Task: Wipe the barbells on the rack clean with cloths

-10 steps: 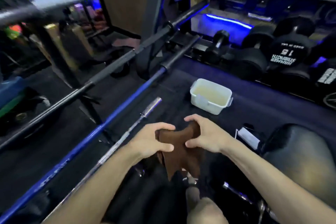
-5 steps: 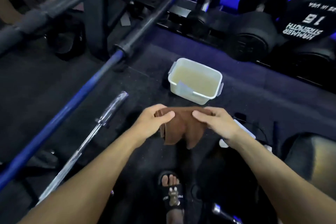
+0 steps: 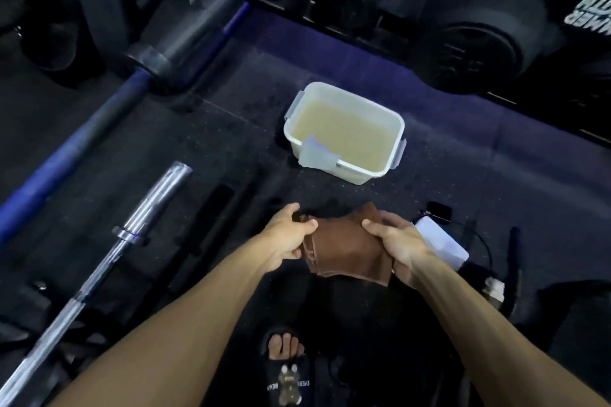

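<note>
Both hands hold one brown cloth (image 3: pixel 347 251) at waist height above the dark gym floor (image 3: pixel 463 158). The left hand (image 3: pixel 286 236) pinches the cloth's left edge between thumb and curled fingers (image 3: pixel 305 225); the right hand (image 3: pixel 398 246) grips the right edge, thumb on top. The cloth lies folded in several layers between them, probably so that it forms a thick pad for wiping.

Ahead of the fingers, well apart, a white plastic tub (image 3: pixel 393 129) stands on the floor, holding a cloudy yellowish liquid. Its position within reach suggests that it serves for wetting or rinsing the cloth.

Left of the left fingers, a chrome barbell (image 3: pixel 145 208) lies with its sleeve end pointing toward the tub. Farther left runs a blue-shafted barbell (image 3: pixel 76 139) with a dark sleeve. Neither bar touches the cloth. Just right of the right fingers lies a white box-like object (image 3: pixel 443 246), identity unclear. Dumbbells (image 3: pixel 479 30) line the far edge.
</note>
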Demonstrator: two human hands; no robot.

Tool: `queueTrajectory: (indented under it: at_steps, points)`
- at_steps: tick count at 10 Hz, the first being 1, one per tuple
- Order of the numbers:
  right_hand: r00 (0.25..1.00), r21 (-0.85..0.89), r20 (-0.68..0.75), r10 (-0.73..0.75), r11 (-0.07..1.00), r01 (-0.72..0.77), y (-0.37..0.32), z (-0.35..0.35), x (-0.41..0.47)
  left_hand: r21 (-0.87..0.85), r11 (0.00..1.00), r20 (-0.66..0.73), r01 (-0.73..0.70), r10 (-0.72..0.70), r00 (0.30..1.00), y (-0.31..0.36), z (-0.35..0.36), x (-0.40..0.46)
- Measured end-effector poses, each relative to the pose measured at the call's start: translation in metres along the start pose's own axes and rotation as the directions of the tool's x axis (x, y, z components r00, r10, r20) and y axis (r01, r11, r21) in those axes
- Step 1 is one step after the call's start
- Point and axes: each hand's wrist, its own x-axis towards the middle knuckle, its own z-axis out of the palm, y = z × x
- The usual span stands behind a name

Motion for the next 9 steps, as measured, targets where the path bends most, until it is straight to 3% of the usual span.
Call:
queueTrajectory:
  at_steps: [1,2,3,4,5,6,7,8,9]
  points:
    - [0.997,-0.226,0.07,0.043,0.974,-0.026,0.005,-0.005,0.002,0.127,0.991,0.061,0.031,-0.039,0.997,-0.007,0.007,0.007]
    - [0.979,-0.393,0.198,0.039,0.918,0.043,0.009,-0.011,0.002,0.217,0.976,0.158,-0.013,-0.022,0.987,-0.015,0.009,0.007]
    - [0.948,-0.619,0.315,0.035,0.765,0.178,0.016,-0.007,0.002,0.523,0.836,0.217,-0.163,0.055,0.975,-0.02,0.009,0.01]
    - [0.952,-0.889,0.289,-0.102,0.339,0.307,0.016,-0.002,0.005,0.701,0.684,0.112,-0.204,0.177,0.978,-0.02,0.01,0.019]
    - [0.947,-0.918,0.252,-0.202,0.259,0.299,0.004,-0.004,0.007,0.724,0.638,0.129,-0.263,0.248,0.96,-0.014,0.007,0.029]
    - [0.959,-0.672,0.237,-0.155,0.687,0.277,-0.009,-0.003,0.015,0.533,0.793,0.107,-0.297,0.285,0.953,0.0,-0.001,0.038]
    - [0.952,-0.524,0.152,-0.265,0.795,0.305,-0.028,-0.003,0.025,0.428,0.843,0.013,-0.325,0.354,0.935,0.009,-0.006,0.045]
    - [0.979,-0.712,0.04,-0.202,0.681,0.17,-0.038,-0.005,0.034,0.44,0.849,-0.056,-0.294,0.353,0.934,0.019,-0.014,0.04]
    - [0.981,-0.779,-0.034,-0.193,0.62,0.095,-0.034,-0.016,0.033,0.428,0.854,-0.159,-0.296,0.394,0.905,0.009,-0.028,0.021]
